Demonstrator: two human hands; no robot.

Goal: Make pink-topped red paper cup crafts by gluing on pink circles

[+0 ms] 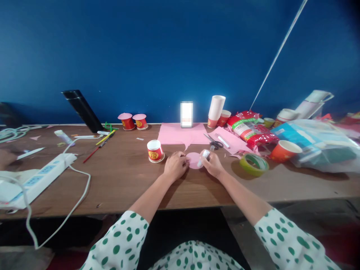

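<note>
A round piece of pink paper (194,160) lies on the table between my hands. The fingers of my left hand (176,165) are bent together at its left edge and hold it. My right hand (213,165) is closed around a white glue stick (204,156), whose lower end is over the right side of the circle; whether it touches the paper is hard to see. Left of my hands stands a red and white paper cup (155,151) with its base flared like a rim. Behind the circle are scissors (214,141) and a small cap (212,148).
Pink sheets (174,134) lie at the back, under a bright screen (186,114). Two red cups (126,122) with pink tops stand back left. Rightward are green tape (254,165), stacked cups (216,110) and plastic bags. A power strip (46,176) and another person's hand (7,157) are left.
</note>
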